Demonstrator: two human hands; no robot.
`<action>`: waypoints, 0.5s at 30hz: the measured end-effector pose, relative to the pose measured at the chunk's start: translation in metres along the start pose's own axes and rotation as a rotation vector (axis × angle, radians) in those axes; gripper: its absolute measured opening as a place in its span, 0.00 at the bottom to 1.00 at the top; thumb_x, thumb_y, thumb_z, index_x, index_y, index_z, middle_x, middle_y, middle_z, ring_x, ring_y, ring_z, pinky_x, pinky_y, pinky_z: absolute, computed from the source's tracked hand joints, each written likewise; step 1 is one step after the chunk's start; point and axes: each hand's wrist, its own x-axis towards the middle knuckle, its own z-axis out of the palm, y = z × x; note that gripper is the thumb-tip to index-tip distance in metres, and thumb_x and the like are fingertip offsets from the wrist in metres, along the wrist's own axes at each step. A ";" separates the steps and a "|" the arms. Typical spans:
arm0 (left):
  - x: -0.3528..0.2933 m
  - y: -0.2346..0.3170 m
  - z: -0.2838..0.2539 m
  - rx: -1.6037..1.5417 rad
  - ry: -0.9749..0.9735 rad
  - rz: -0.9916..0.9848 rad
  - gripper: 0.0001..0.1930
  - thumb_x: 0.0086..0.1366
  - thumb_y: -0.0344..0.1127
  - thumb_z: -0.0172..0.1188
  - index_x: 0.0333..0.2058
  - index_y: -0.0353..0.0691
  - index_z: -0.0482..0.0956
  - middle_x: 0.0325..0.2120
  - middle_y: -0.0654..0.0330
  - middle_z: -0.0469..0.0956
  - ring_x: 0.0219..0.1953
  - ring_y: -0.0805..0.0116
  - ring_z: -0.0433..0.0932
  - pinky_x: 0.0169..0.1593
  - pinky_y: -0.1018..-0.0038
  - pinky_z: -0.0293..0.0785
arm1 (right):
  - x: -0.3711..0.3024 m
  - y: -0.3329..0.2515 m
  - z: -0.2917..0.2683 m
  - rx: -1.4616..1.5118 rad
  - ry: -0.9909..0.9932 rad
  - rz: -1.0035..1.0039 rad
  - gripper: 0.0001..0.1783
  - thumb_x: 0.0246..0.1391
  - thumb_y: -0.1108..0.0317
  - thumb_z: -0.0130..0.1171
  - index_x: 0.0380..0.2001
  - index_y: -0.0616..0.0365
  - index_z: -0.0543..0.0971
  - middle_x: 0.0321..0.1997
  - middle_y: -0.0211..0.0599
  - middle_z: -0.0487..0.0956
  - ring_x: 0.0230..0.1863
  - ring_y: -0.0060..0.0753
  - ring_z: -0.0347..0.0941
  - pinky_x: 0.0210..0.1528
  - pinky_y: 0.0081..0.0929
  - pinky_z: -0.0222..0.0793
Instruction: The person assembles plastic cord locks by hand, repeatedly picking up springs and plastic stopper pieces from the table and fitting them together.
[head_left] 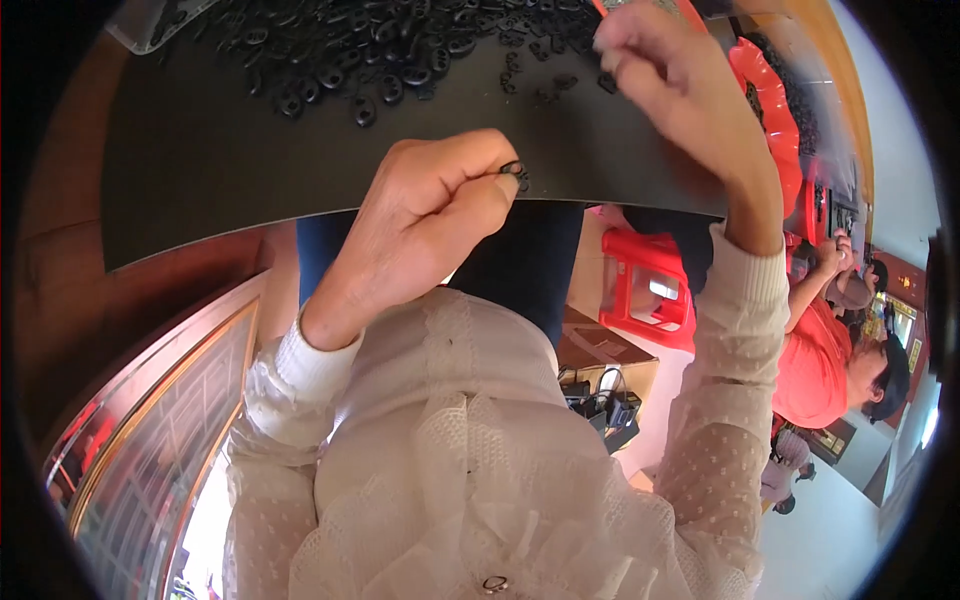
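My left hand is closed in front of me, just above the table's near edge. Thumb and forefinger pinch a small black plastic part that pokes out past the fingertips. Off to the right, my right hand hovers over the table with its fingers curled in; whatever they hold, if anything, is hidden. Close under its fingertips lies a small black piece. A large heap of black oval plastic parts with holes covers the far side of the dark table, and smaller black bits are scattered right of it.
A clear plastic container stands at the far left corner. Beyond my right wrist is a red scalloped basin beside more dark parts. Below the table are a red stool and a cardboard box. People in red sit at the right.
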 end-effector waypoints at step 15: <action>0.000 0.010 -0.003 -0.039 0.012 -0.145 0.09 0.59 0.30 0.48 0.21 0.33 0.68 0.13 0.65 0.64 0.18 0.80 0.61 0.22 0.78 0.58 | -0.013 -0.050 0.022 -0.061 -0.219 -0.289 0.14 0.38 0.86 0.49 0.31 0.62 0.69 0.24 0.36 0.65 0.23 0.36 0.64 0.25 0.28 0.61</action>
